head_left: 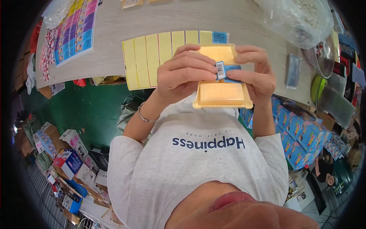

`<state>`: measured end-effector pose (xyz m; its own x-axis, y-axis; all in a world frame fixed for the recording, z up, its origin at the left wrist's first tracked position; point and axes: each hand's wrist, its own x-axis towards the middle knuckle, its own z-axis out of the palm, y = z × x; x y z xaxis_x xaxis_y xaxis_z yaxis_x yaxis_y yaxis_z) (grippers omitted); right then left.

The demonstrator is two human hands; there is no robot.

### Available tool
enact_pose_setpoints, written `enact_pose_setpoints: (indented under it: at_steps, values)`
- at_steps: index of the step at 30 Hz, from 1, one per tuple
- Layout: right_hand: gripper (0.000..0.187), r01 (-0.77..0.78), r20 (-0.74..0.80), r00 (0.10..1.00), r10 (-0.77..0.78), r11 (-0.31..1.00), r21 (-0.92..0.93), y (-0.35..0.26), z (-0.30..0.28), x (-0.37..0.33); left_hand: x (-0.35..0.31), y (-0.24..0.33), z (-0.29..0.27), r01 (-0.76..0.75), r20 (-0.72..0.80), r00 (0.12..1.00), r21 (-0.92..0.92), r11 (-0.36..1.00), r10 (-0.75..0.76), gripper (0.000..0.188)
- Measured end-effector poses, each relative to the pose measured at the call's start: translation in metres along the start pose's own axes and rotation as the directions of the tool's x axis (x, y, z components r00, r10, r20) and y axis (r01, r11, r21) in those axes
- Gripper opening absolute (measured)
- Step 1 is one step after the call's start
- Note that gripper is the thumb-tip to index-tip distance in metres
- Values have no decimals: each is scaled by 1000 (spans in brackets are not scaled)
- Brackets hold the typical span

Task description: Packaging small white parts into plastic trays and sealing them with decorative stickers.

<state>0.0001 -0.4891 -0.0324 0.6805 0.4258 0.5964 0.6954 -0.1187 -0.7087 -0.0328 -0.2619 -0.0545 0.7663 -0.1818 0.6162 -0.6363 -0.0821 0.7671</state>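
Note:
Both hands hold a pale yellow plastic box [223, 95] above the near edge of the table. A blue label with a barcode [233, 74] lies across its middle. My left hand [185, 72] grips the box from the left, its fingertips on the label's barcode end. Closed round the right side, my right hand [256, 72] has a finger pressed along the blue part of the label. Behind the hands lies a yellow label backing sheet [141, 59] with a blue label [219, 37] at its right end. What is inside the box cannot be made out.
Printed colour sheets [78, 34] are stacked at the table's far left. A clear plastic bag [297, 19] sits far right, with a flat clear case [293, 71] nearer. Blue boxes [297, 129] are piled right of my body; cartons [72, 160] stand on the left.

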Motion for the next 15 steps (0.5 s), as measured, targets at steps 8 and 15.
enact_pose_setpoints:
  at_steps: [8,15]
  values:
    - [24,15,-64,998,-19,998,-67,8,25,6,5,0,-5,4,37,999,20,1000,-5,23]
    - [18,-667,-6,705,710,665,336,84,41,42,37,-84,-60,459,-285,828,-151,875,-484,41]
